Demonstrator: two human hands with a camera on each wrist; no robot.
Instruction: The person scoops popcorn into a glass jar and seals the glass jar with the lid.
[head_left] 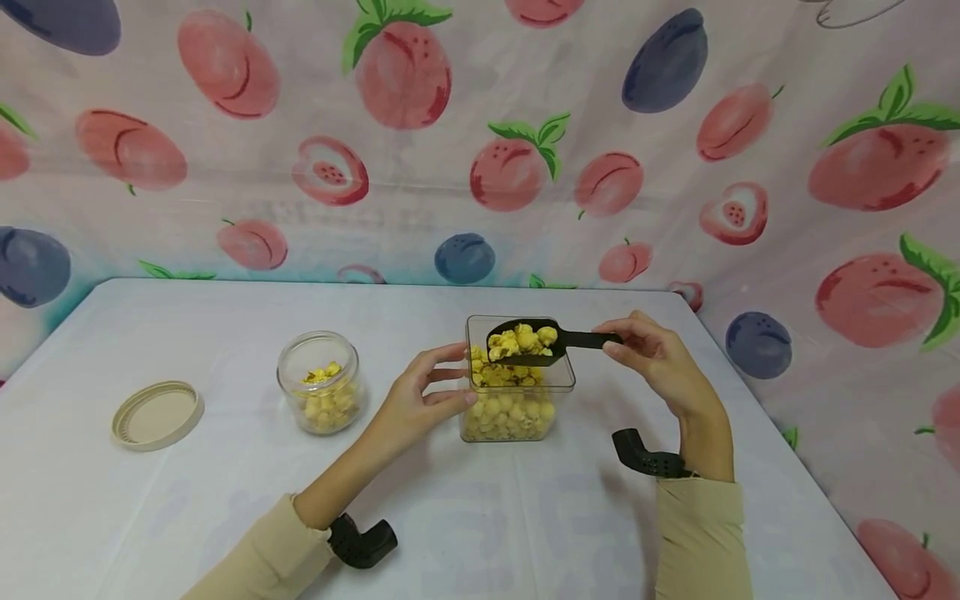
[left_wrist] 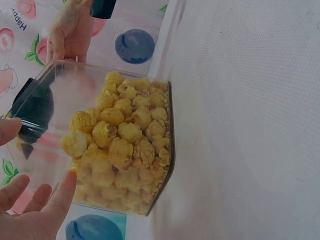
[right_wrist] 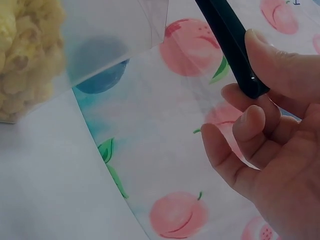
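Note:
A clear plastic box (head_left: 506,417), partly filled with yellow popcorn (left_wrist: 120,145), stands in the middle of the table. My left hand (head_left: 427,387) touches the left side of the box with spread, fairly straight fingers. With thumb and fingertips, my right hand (head_left: 660,354) pinches the handle end of a black scoop (head_left: 585,340). The scoop is level over the box's open top and carries several pieces of popcorn. In the right wrist view the scoop's handle (right_wrist: 235,50) lies between thumb and index finger, while the other fingers are loosely bent.
Left of the box stands an open round glass jar (head_left: 318,383) with some popcorn inside. Farther left, a beige round lid (head_left: 157,415) lies on the white table (head_left: 480,517). A fruit-printed cloth (head_left: 420,175) hangs behind the table and along its right side.

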